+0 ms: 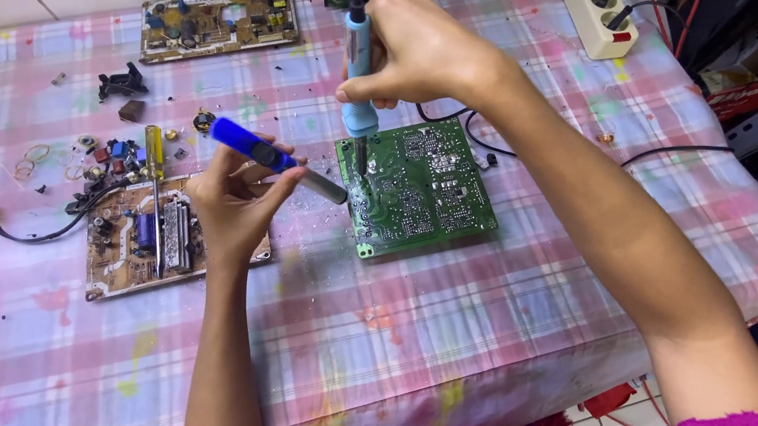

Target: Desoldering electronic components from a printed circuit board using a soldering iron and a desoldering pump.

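At frame centre, the right hand [412, 47] grips a blue soldering iron [359, 72] upright, tip down on the green circuit board [419, 189] lying flat on the desk [506, 322]. The left hand [231, 206] clasps a blue suction pump [273, 158], its nozzle angled beside the tip.

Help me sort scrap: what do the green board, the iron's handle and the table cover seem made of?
Green board: probably rigid fibreglass laminate, glossy green with silvery solder dots. Iron handle: likely smooth blue plastic, gripped by the right hand. Cover: seemingly plastic-coated checked sheet, faintly shiny and draped over the edge.
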